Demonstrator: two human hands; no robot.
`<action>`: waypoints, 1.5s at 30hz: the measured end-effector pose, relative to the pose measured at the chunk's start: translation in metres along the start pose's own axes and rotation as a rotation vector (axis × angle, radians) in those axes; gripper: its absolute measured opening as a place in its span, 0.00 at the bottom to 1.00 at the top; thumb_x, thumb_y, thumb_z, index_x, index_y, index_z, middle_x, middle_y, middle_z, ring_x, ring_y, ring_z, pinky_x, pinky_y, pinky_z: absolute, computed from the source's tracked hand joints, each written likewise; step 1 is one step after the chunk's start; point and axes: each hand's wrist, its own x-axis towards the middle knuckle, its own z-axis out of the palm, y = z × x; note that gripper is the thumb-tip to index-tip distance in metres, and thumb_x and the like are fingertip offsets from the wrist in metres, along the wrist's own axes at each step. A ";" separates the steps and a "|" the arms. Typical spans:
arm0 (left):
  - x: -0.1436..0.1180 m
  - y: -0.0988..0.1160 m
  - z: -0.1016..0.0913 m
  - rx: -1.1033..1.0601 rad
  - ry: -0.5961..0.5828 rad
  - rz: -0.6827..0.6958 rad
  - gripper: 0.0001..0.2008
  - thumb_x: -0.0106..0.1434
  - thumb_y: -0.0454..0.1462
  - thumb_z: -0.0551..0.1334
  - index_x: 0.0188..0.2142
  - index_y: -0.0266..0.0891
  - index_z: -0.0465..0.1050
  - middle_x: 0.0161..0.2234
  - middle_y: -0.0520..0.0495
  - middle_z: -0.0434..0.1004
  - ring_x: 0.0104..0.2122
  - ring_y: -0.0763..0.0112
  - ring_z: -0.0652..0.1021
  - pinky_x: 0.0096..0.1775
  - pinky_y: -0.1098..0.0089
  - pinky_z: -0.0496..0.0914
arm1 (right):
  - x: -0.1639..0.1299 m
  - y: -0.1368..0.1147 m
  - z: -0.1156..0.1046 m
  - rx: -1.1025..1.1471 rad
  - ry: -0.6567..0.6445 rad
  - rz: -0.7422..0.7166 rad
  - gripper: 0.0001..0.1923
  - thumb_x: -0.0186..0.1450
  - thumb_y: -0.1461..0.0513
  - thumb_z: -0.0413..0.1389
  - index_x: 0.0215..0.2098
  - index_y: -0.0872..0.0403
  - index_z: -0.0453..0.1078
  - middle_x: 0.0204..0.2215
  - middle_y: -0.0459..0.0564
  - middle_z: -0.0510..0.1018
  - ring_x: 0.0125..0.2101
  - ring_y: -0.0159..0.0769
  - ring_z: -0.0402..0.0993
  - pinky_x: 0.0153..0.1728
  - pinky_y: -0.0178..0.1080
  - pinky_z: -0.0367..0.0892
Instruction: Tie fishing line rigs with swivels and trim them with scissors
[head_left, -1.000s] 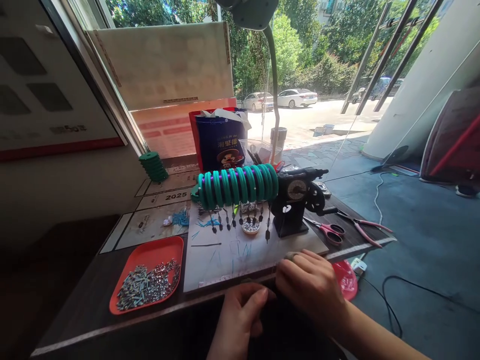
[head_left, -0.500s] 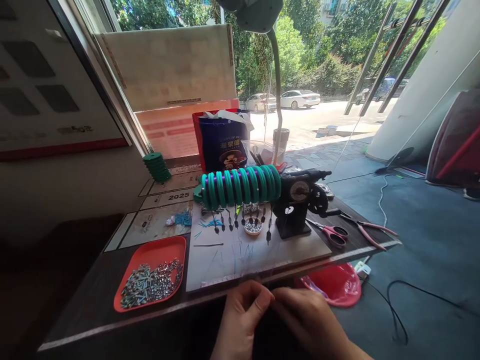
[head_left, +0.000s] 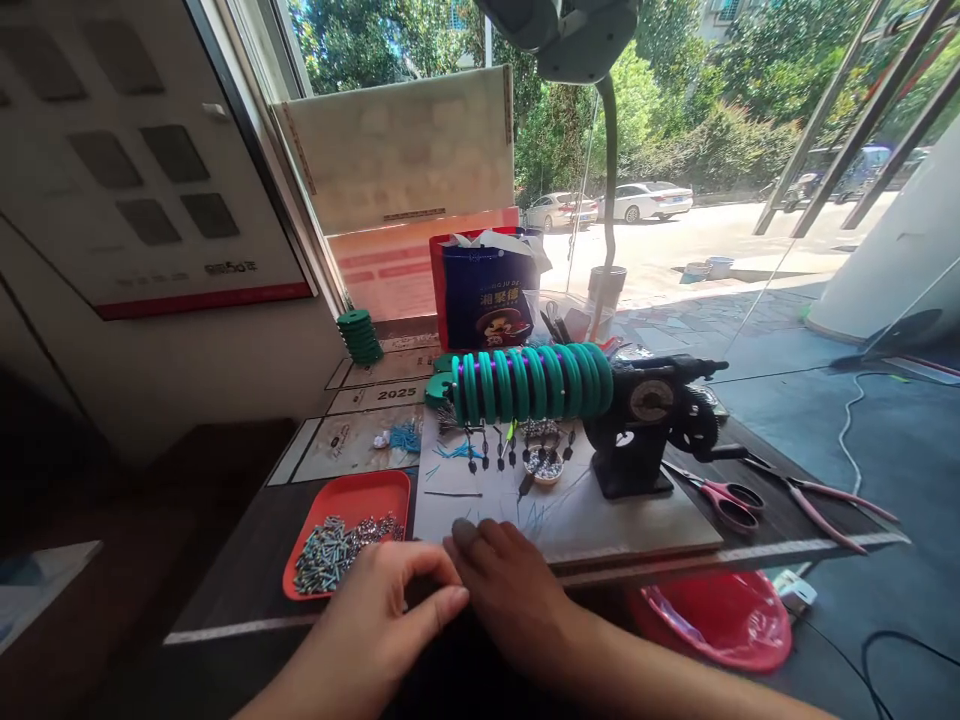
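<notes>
Our left hand [head_left: 397,600] has its thumb and forefinger bent close together, and our right hand [head_left: 517,585] is loosely curled just beside it, its fingertips turned away from us. We cannot tell whether either of our 2 hands holds anything; a thin strand would be too fine to make out here.

The red tray [head_left: 367,488] of small metal pieces sits at the near edge of the surface [head_left: 225,585], just beside our left hand; a careless elbow or wrist could tip it and scatter the pieces. Ahead, dark pendants [head_left: 486,462] hang in a row beneath the green rings [head_left: 532,385] on the black winder [head_left: 634,440]. 1 dark pendant [head_left: 526,486] hangs nearer to our right hand than the others, so a sideways sweep could snag its line or tangle it with its neighbours. If our knuckles push too far forward, they could knock the small bowl [head_left: 543,468] of beads. Anything tiny slipping from our fingers would probably drop into the dark below the edge, where we might lose it.
</notes>
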 end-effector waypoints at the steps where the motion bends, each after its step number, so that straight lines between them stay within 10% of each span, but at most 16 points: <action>1: 0.000 0.004 -0.005 0.044 -0.010 0.009 0.13 0.56 0.44 0.57 0.24 0.38 0.70 0.24 0.51 0.71 0.28 0.72 0.69 0.31 0.73 0.58 | 0.012 -0.002 0.008 -0.010 -0.005 0.012 0.15 0.54 0.64 0.60 0.39 0.63 0.71 0.35 0.56 0.75 0.33 0.42 0.65 0.31 0.41 0.62; 11: 0.027 -0.004 -0.024 -0.326 -0.046 0.065 0.11 0.53 0.43 0.61 0.24 0.36 0.68 0.19 0.56 0.63 0.22 0.79 0.63 0.27 0.77 0.57 | 0.002 0.002 0.019 0.068 0.013 -0.110 0.03 0.57 0.65 0.58 0.31 0.56 0.69 0.28 0.48 0.73 0.32 0.38 0.62 0.33 0.40 0.58; 18: 0.035 -0.039 0.022 -1.039 -0.107 -0.049 0.13 0.51 0.40 0.65 0.21 0.34 0.65 0.22 0.54 0.63 0.24 0.81 0.62 0.28 0.77 0.57 | -0.017 -0.010 -0.010 0.268 0.193 -0.260 0.09 0.65 0.66 0.47 0.29 0.54 0.67 0.26 0.44 0.74 0.32 0.33 0.66 0.37 0.39 0.59; 21: 0.028 -0.044 0.055 -1.485 -0.153 -0.068 0.08 0.51 0.36 0.66 0.23 0.34 0.69 0.29 0.51 0.68 0.28 0.79 0.67 0.33 0.76 0.62 | -0.027 -0.016 -0.025 0.496 0.317 -0.089 0.09 0.66 0.65 0.46 0.31 0.53 0.67 0.22 0.42 0.74 0.27 0.29 0.68 0.34 0.34 0.62; 26: 0.021 -0.039 0.092 -1.906 -0.172 -0.094 0.04 0.53 0.34 0.65 0.27 0.34 0.74 0.31 0.50 0.71 0.33 0.77 0.71 0.39 0.74 0.66 | -0.042 -0.005 -0.040 0.698 0.169 0.365 0.06 0.63 0.64 0.52 0.35 0.53 0.71 0.25 0.44 0.77 0.25 0.28 0.72 0.27 0.28 0.65; 45: 0.022 -0.034 0.105 -2.027 -0.104 -0.151 0.06 0.48 0.32 0.68 0.25 0.30 0.74 0.27 0.49 0.72 0.30 0.78 0.72 0.36 0.75 0.68 | -0.038 -0.004 -0.044 0.672 0.149 0.367 0.12 0.66 0.60 0.48 0.30 0.55 0.70 0.22 0.46 0.74 0.23 0.28 0.70 0.25 0.28 0.65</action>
